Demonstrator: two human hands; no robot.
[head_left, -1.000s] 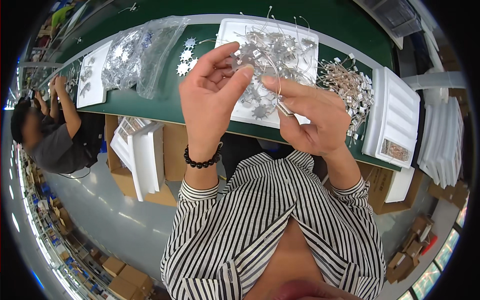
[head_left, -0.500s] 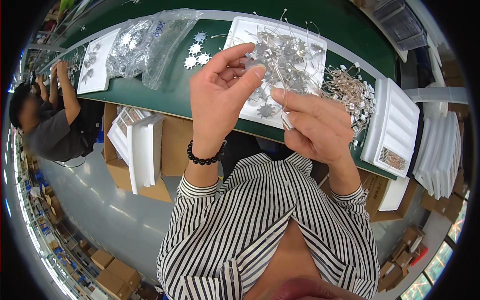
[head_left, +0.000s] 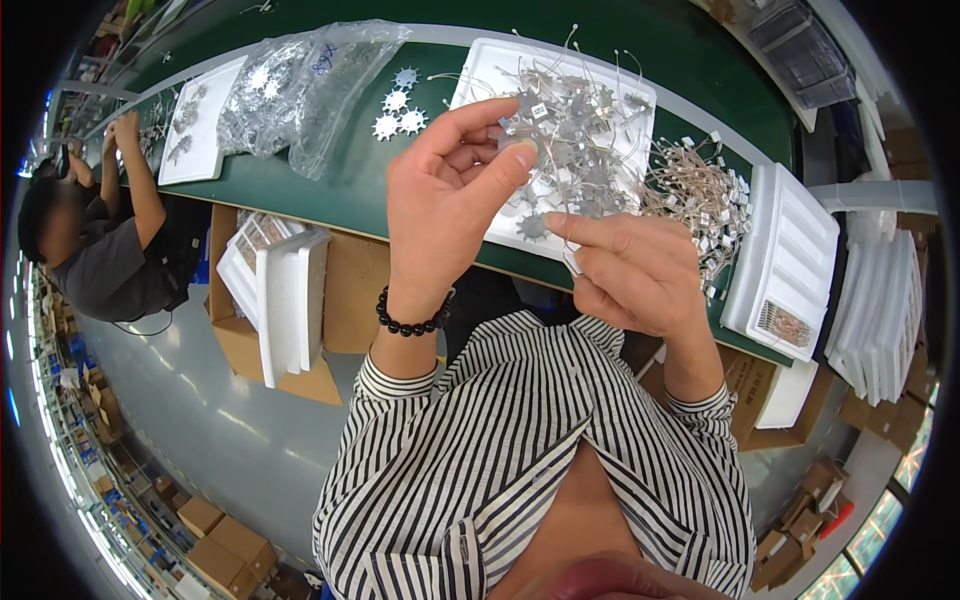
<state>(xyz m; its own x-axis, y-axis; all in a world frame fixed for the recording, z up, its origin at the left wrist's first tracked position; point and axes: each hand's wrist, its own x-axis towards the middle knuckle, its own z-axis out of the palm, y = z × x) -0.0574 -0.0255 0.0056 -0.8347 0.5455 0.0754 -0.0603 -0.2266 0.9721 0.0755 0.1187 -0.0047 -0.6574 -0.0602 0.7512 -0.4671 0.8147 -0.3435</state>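
Observation:
My left hand (head_left: 435, 205), with a black bead bracelet, is closed in a pinch over the white tray's near left side. Thumb and forefinger grip a grey toothed metal disc (head_left: 516, 128), partly covered by the fingertips. Just right of it, my right hand (head_left: 640, 272) is closed too, forefinger pointing toward the disc. A thin pale wire (head_left: 572, 262) shows at its fingers; the rest is hidden. Beneath both hands, the white tray (head_left: 482, 62) bears a tangle of toothed discs and wires. One loose toothed disc (head_left: 533, 227) lies at its near edge.
Right of the tray are heaped wires with white connectors (head_left: 705, 200) and a white foam tray (head_left: 775, 250). To the left lie several toothed discs (head_left: 396, 101) and a clear plastic bag (head_left: 300, 100). A co-worker (head_left: 110, 240) sits far left, beyond a cardboard box (head_left: 355, 290).
My right hand has shifted slightly down, and the white connector beneath its fingers no longer shows clearly. My left hand keeps its pinch, moved slightly right and down. A white square piece now shows beside the disc.

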